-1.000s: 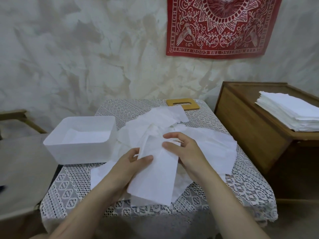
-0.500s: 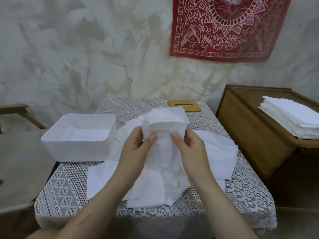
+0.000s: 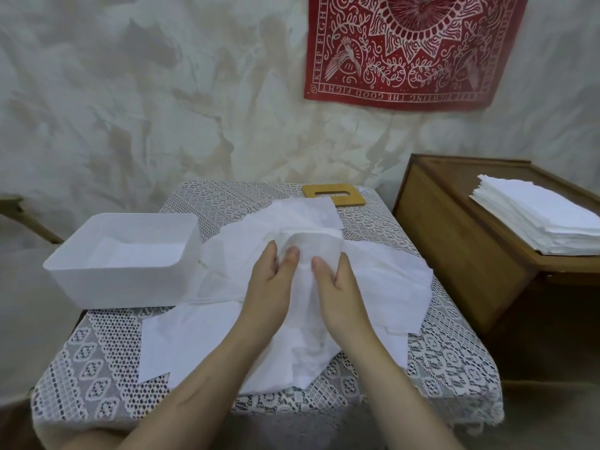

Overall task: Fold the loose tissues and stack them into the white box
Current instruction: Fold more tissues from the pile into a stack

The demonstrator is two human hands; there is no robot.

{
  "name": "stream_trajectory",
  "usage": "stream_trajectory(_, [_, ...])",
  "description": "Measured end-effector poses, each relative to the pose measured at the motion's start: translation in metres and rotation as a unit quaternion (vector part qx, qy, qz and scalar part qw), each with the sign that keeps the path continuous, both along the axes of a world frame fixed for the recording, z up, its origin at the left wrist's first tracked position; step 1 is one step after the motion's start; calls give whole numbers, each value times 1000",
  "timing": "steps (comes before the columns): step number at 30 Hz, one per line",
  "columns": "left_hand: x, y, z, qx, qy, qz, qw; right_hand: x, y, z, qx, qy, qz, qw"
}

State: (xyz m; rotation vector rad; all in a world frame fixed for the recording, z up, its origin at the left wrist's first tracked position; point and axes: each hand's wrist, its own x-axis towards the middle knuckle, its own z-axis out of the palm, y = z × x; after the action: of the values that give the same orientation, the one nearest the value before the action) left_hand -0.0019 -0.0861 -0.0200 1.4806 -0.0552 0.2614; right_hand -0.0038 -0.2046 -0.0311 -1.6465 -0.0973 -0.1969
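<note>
Over the middle of the desk [image 3: 110,352], as the head camera sees it, both hands hold one tissue [image 3: 311,243] up off the pile. The left hand [image 3: 269,287] pinches its left edge, thumb in front. The right hand [image 3: 341,290] pinches the right edge the same way. Between the hands the tissue bends over in a rounded fold at the top, and its lower part hangs down to the sheets below. The loose tissues [image 3: 389,287] lie spread and overlapping across the lace cloth, from near the front edge back to a wooden lid [image 3: 334,194] with a slot. The white box [image 3: 130,284] stands on the left part of the desk, just beside the pile, open at the top, with a flat white layer [image 3: 143,254] in its bottom. To the right of the desk stands a wooden cabinet [image 3: 454,254], which carries a neat stack of white sheets [image 3: 535,219]. A red patterned cloth [image 3: 415,50] hangs on the wall behind.
</note>
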Motion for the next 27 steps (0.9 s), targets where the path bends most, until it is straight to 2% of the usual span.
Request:
stream_trajectory(3, [1,-1,3,-4,-29,27,999,0,-1,5,-12,-32,-16,999])
stream_trajectory(6, [2,7,6,-25,-45,6,999,0,-3,10,27,-48,-12,998])
stream_trajectory(11, [-5,13,-7,-3,13,-53,998,0,-1,9,69,-15,-31,997])
stream_trajectory(15, [-7,16,-11,36,7,-67,997,0,1,7,93,25,-47,994])
stream_trajectory(17, [-7,17,-16,18,19,-83,996,-1,-2,8,100,32,-64,992])
stream_trajectory(27, [-3,17,-7,25,-24,-49,998,1,-6,10,90,-17,-31,995])
